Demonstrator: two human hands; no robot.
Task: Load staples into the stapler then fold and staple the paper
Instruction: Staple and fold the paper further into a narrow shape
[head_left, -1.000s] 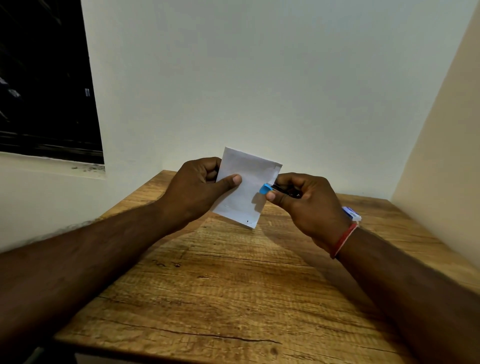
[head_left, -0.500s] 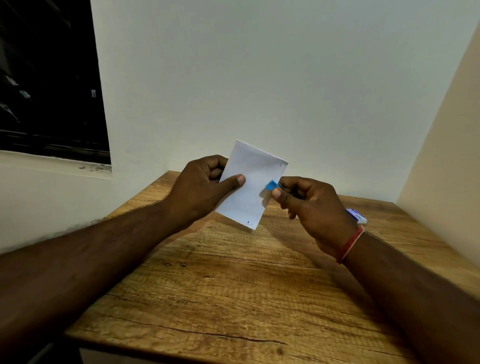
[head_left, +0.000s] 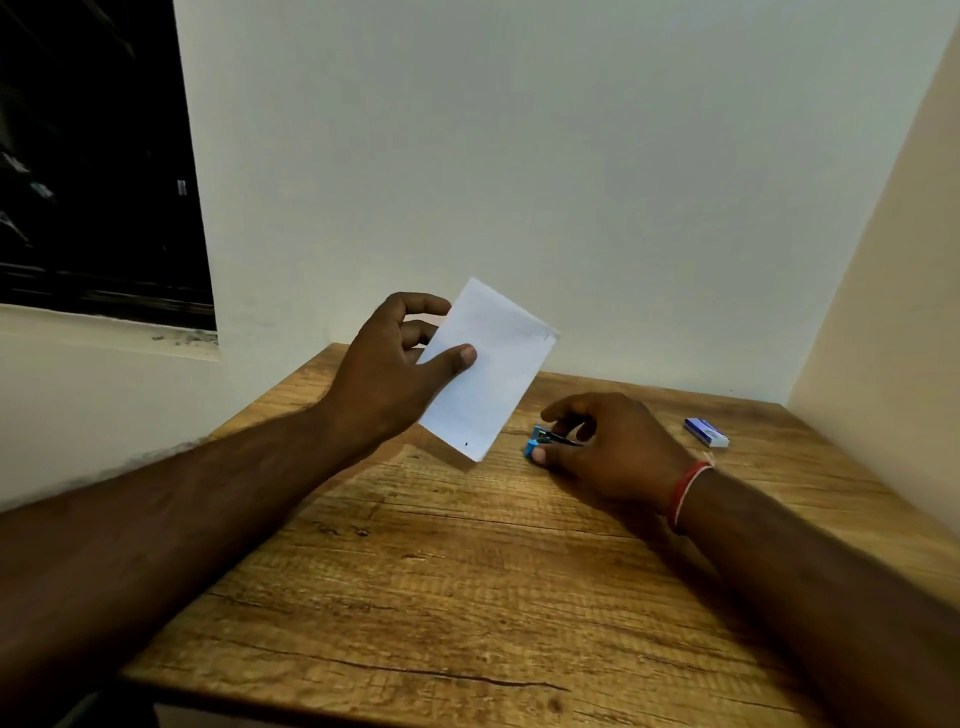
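My left hand (head_left: 395, 369) holds a folded white paper (head_left: 493, 374) up above the far part of the table, thumb on its front and fingers behind it. The paper is tilted, with a small dark mark near its lower corner. My right hand (head_left: 608, 447) is down on the wooden table (head_left: 467, 571), to the right of the paper, fingers closed around a small blue stapler (head_left: 537, 441) that rests on the tabletop. Most of the stapler is hidden under the hand.
A small blue and white staple box (head_left: 706, 432) lies at the table's far right. White walls close the table at the back and right. A dark window (head_left: 93, 156) is at the upper left.
My right hand has pulled the stapler away from the paper's edge and lowered it to the tabletop. My left hand has lifted the paper slightly higher.
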